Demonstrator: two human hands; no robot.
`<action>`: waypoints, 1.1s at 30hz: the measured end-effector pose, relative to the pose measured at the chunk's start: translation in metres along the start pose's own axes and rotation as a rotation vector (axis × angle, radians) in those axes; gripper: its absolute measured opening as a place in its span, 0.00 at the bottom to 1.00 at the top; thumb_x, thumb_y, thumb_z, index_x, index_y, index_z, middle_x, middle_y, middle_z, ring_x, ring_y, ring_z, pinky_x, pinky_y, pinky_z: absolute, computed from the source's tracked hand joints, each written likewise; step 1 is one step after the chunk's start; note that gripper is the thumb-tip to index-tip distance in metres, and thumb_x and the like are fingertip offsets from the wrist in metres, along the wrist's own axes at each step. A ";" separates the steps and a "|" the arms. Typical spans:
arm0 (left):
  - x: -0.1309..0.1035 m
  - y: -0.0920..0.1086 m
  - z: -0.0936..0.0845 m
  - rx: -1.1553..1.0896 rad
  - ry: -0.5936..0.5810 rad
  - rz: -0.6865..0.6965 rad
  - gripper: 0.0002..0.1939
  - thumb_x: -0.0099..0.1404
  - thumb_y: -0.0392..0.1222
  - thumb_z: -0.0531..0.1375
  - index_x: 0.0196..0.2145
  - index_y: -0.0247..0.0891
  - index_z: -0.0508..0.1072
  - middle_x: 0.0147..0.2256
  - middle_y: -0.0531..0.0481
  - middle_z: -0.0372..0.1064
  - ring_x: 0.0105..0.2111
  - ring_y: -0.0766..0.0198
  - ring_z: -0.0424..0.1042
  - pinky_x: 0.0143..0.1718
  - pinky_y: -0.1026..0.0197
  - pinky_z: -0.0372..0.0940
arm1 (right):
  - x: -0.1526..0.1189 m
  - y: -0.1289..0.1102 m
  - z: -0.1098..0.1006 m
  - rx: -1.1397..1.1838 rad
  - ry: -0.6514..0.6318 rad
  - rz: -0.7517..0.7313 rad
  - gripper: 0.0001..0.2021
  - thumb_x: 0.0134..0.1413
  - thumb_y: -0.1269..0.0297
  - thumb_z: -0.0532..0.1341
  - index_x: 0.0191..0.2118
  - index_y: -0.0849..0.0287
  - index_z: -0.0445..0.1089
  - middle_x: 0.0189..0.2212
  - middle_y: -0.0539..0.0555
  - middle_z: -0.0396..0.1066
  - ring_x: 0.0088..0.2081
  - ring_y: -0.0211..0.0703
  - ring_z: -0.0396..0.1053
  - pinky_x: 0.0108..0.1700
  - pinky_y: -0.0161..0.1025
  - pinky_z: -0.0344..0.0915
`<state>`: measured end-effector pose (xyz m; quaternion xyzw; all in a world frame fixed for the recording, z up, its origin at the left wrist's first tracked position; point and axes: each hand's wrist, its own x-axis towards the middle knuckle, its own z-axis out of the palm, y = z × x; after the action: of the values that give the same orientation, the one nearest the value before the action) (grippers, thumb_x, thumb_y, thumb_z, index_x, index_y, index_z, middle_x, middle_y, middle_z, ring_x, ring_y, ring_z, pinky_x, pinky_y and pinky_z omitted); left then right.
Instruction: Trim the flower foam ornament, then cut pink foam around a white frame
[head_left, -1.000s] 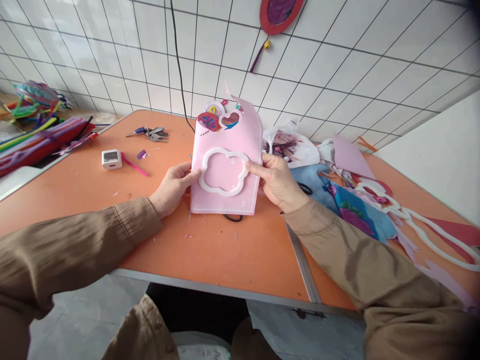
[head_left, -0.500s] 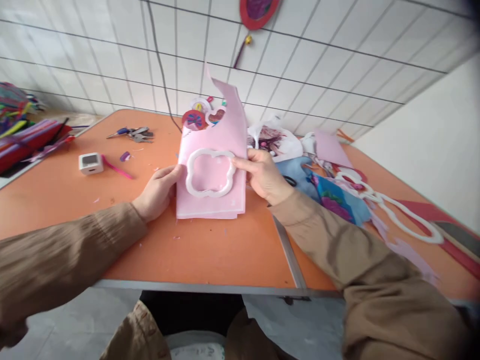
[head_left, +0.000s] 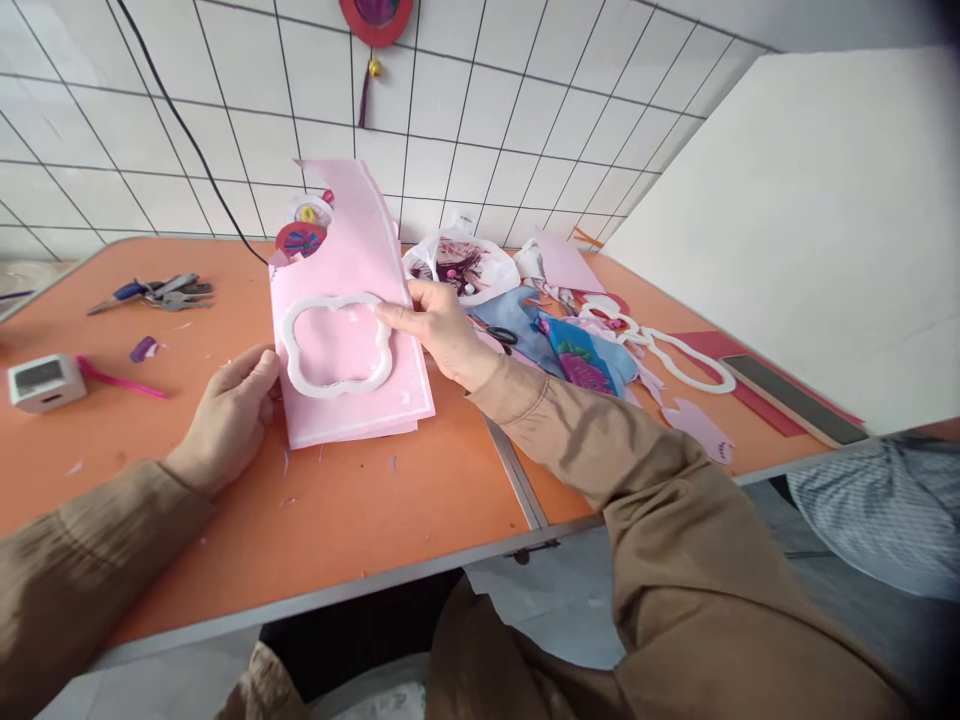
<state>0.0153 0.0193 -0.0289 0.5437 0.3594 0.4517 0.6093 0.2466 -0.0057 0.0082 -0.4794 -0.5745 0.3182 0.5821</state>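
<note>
A folded pink sheet (head_left: 352, 250) with a cut-out curve at its upper left is held up over the orange table (head_left: 442, 480). Against its front lies a white wavy-edged frame (head_left: 300, 372). My right hand (head_left: 450, 330) pinches the sheet's right edge, with the thumb pressing on the frame's upper right corner. At the sheet's left edge, my left hand (head_left: 232, 415) grips with the thumb in front, its other fingers partly hidden. Behind the sheet, a round red ornament (head_left: 301, 240) shows in part.
Keys (head_left: 176, 290) and a small white device (head_left: 46, 383) lie at the left. To the right are black-handled scissors (head_left: 502, 337), blue cloth (head_left: 525, 312), a flowered piece (head_left: 589, 358), white loop shapes (head_left: 694, 375) and a dark flat bar (head_left: 795, 400). A tiled wall stands behind.
The view has swung to the right, so the table's contents appear farther left. Both hands still hold the pink sheet and frame, and the sheet is now slightly tilted.
</note>
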 end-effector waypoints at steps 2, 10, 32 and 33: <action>-0.002 0.002 0.000 -0.029 0.055 -0.019 0.15 0.62 0.52 0.68 0.42 0.41 0.78 0.35 0.50 0.78 0.35 0.58 0.74 0.35 0.58 0.70 | 0.000 -0.001 -0.001 -0.062 0.046 -0.056 0.19 0.46 0.52 0.69 0.20 0.54 0.61 0.21 0.47 0.59 0.27 0.38 0.56 0.32 0.40 0.57; -0.005 0.005 0.000 0.044 -0.045 0.000 0.24 0.58 0.56 0.71 0.48 0.42 0.78 0.38 0.51 0.77 0.34 0.61 0.71 0.30 0.63 0.66 | -0.002 0.003 0.003 -0.097 0.057 -0.066 0.16 0.49 0.53 0.70 0.25 0.54 0.64 0.25 0.48 0.61 0.32 0.43 0.63 0.37 0.43 0.65; 0.003 -0.002 -0.001 -0.076 -0.031 0.083 0.27 0.45 0.43 0.78 0.40 0.39 0.72 0.32 0.51 0.77 0.30 0.59 0.76 0.33 0.60 0.70 | -0.007 0.037 0.016 0.157 0.059 0.066 0.18 0.55 0.38 0.62 0.40 0.46 0.74 0.46 0.50 0.79 0.55 0.51 0.73 0.53 0.52 0.70; 0.003 -0.002 -0.001 -0.090 -0.023 0.081 0.27 0.45 0.43 0.78 0.40 0.39 0.72 0.32 0.50 0.77 0.31 0.59 0.76 0.33 0.60 0.70 | -0.008 0.043 0.016 0.122 0.055 0.085 0.19 0.56 0.37 0.61 0.37 0.47 0.74 0.41 0.51 0.80 0.51 0.51 0.74 0.50 0.52 0.70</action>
<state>0.0159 0.0225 -0.0312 0.5350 0.3095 0.4853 0.6185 0.2377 0.0051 -0.0362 -0.4756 -0.5171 0.3637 0.6116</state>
